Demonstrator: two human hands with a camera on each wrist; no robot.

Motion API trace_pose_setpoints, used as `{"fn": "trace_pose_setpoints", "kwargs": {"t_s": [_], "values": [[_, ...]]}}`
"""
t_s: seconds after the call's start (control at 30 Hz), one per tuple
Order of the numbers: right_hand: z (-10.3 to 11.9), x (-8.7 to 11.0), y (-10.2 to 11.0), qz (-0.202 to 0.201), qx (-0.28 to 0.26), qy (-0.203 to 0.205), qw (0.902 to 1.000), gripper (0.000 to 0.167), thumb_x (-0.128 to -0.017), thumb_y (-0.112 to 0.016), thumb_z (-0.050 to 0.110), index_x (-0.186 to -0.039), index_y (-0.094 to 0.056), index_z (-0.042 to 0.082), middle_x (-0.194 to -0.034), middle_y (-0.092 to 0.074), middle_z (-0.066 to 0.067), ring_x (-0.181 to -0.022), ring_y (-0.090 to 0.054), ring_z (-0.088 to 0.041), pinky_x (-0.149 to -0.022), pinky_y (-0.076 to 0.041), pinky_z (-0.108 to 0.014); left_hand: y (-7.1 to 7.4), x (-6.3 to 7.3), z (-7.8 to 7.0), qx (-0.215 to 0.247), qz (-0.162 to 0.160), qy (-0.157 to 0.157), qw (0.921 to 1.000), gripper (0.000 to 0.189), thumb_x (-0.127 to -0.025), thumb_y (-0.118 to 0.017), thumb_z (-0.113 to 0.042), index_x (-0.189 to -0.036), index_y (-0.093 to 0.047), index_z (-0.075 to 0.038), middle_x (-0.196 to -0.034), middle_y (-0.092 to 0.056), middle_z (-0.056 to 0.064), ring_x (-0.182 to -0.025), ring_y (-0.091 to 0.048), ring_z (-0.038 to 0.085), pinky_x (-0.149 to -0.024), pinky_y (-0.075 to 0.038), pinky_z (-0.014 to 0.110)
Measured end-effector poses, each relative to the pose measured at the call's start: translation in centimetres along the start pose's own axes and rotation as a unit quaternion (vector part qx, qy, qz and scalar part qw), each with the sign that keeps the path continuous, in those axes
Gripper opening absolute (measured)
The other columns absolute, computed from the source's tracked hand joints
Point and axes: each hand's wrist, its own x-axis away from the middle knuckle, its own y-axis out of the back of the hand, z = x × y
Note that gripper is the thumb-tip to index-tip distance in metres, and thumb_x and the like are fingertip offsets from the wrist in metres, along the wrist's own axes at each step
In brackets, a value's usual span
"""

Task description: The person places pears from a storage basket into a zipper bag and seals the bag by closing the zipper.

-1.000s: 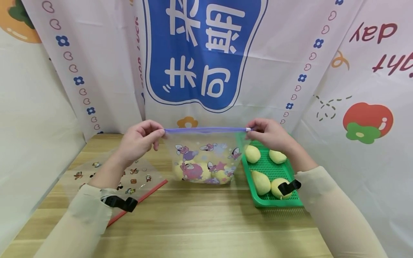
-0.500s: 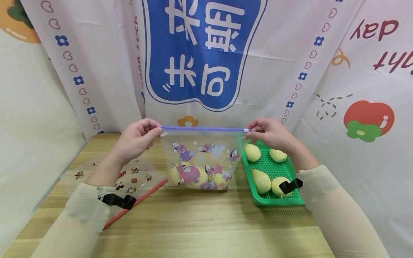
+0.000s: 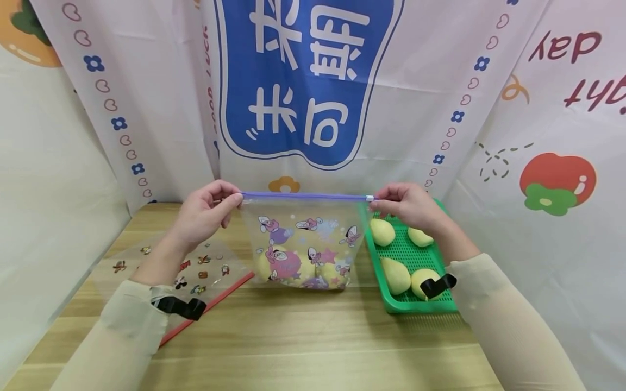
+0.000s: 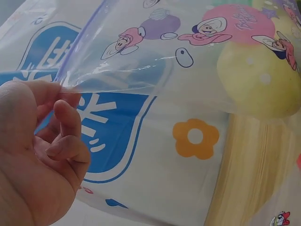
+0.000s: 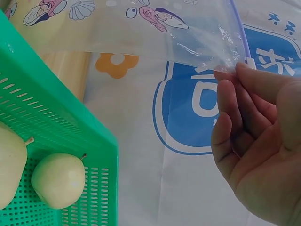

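Note:
A clear zipper bag (image 3: 303, 233) printed with pink and purple cartoon figures hangs upright between both hands, its purple zip edge stretched straight. Several pale yellow pears (image 4: 258, 80) lie in its bottom. My left hand (image 3: 205, 214) pinches the left top corner between thumb and forefinger. At the opposite corner my right hand (image 3: 408, 206) pinches the zip's end, right beside the white slider (image 3: 370, 199). In the right wrist view the slider sits close at the thumb, and the other fingers are curled below the corner.
A green basket (image 3: 386, 301) with several pears (image 3: 396, 276) stands on the right of the wooden table (image 3: 313, 347). Another clear bag (image 3: 210, 271) with a red zip lies flat at left, partly under the left forearm. A printed cloth (image 3: 415, 98) hangs behind.
Both hands have shifted slightly left with the bag, and its zip edge has drawn from slightly slack to straight. The bag's bottom now sits a little nearer the front.

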Motion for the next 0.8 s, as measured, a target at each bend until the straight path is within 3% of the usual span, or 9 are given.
{"fn": "trace_pose_setpoints", "kwargs": {"t_s": [0.13,0.23,0.37,0.47,0.53,0.63,0.8], "values": [[0.0,0.1,0.0,0.002,-0.008,-0.001,1.0000,0.024,-0.107,-0.074,0.031,-0.114,-0.078,0.008,-0.095,-0.081,0.005,-0.086,-0.071,-0.016,-0.073,-0.053,-0.028,-0.2,-0.1,-0.3,-0.045,-0.019,-0.013,0.9987,0.029,-0.113,-0.063,-0.032,-0.127,-0.067,-0.007,-0.104,-0.065,0.001,-0.081,-0.059,0.015,-0.069,-0.053,0.023],[0.0,0.1,0.0,0.004,-0.016,-0.004,0.9999,0.026,-0.108,-0.074,0.031,-0.115,-0.078,0.007,-0.096,-0.081,0.007,-0.085,-0.071,-0.016,-0.073,-0.054,-0.028,-0.9,-0.3,-1.7,-0.104,-0.047,-0.065,0.9913,0.029,-0.111,-0.066,-0.027,-0.128,-0.066,-0.004,-0.112,-0.065,0.007,-0.096,-0.060,0.018,-0.080,-0.052,0.024],[0.0,0.0,0.0,0.003,-0.024,-0.006,0.9997,0.027,-0.107,-0.074,0.031,-0.115,-0.078,0.005,-0.095,-0.081,0.005,-0.084,-0.070,-0.016,-0.072,-0.055,-0.028,-3.6,-1.3,-5.4,-0.185,-0.057,-0.183,0.9638,0.020,-0.105,-0.072,-0.017,-0.119,-0.073,-0.003,-0.116,-0.072,0.012,-0.108,-0.064,0.026,-0.096,-0.052,0.038],[0.1,0.0,0.0,0.002,-0.030,-0.004,0.9995,0.026,-0.107,-0.074,0.029,-0.114,-0.077,0.004,-0.094,-0.081,0.005,-0.083,-0.070,-0.016,-0.072,-0.055,-0.027,-6.8,-2.5,-8.5,-0.222,-0.007,-0.235,0.9464,0.013,-0.103,-0.074,-0.015,-0.110,-0.079,-0.006,-0.109,-0.076,0.008,-0.106,-0.066,0.025,-0.098,-0.055,0.042],[0.0,0.0,-0.1,0.001,-0.035,-0.002,0.9994,0.025,-0.107,-0.074,0.028,-0.113,-0.077,0.004,-0.092,-0.080,0.007,-0.082,-0.069,-0.016,-0.071,-0.054,-0.027,-9.2,-3.4,-10.2,-0.229,0.042,-0.235,0.9437,0.013,-0.104,-0.074,-0.018,-0.111,-0.080,-0.009,-0.107,-0.076,0.005,-0.103,-0.067,0.022,-0.096,-0.058,0.039],[0.0,0.0,-0.2,0.001,-0.037,0.001,0.9993,0.024,-0.108,-0.073,0.027,-0.113,-0.077,0.004,-0.094,-0.081,0.005,-0.082,-0.070,-0.016,-0.073,-0.056,-0.028,-12.4,-4.8,-11.8,-0.227,0.099,-0.199,0.9482,0.017,-0.106,-0.074,-0.024,-0.115,-0.082,-0.012,-0.109,-0.075,0.002,-0.102,-0.068,0.018,-0.091,-0.061,0.034],[0.1,-0.1,-0.3,0.002,-0.031,0.004,0.9995,0.026,-0.109,-0.072,0.031,-0.114,-0.077,0.005,-0.100,-0.082,-0.001,-0.084,-0.070,-0.017,-0.075,-0.058,-0.028,-15.9,-6.7,-12.7,-0.272,0.128,-0.164,0.9395,0.025,-0.106,-0.074,-0.031,-0.123,-0.082,-0.014,-0.115,-0.079,0.000,-0.108,-0.070,0.016,-0.096,-0.061,0.035]]}}
